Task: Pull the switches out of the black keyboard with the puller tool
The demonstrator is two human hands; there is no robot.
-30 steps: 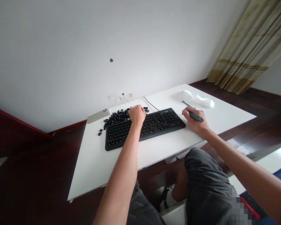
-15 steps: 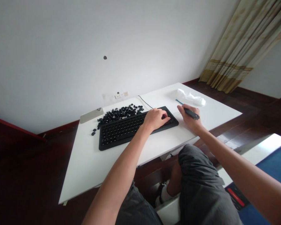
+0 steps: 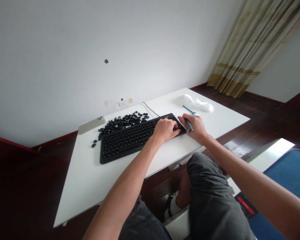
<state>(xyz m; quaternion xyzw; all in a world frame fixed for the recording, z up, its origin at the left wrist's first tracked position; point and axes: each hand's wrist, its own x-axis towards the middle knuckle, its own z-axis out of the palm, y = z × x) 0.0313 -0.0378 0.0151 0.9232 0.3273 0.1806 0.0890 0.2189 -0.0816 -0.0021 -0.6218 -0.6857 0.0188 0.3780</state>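
A black keyboard (image 3: pixel 126 141) with its keycaps off lies across the white table. Curled over its right end is my left hand (image 3: pixel 165 129), closed on the keyboard, with the thumb near its front edge and the fingertips partly hidden. My right hand (image 3: pixel 195 126) is wrapped round the dark grey handle of a screwdriver (image 3: pixel 188 126), held at the keyboard's right edge. Its thin tip is hard to make out between the two hands. Loose black keycaps (image 3: pixel 122 122) are heaped just behind the keyboard.
A blue stick-like tool (image 3: pixel 188 109) lies beyond my right hand, close to a crumpled white plastic bag (image 3: pixel 198 102). At the table's back left is a phone (image 3: pixel 91 125). A cable (image 3: pixel 150 109) runs behind the keyboard. My knee (image 3: pixel 202 166) is below the table's front edge.
My right hand has moved left with the screwdriver, to the keyboard's right edge beside my left hand. More of the blue tool now shows. The view has shifted slightly.
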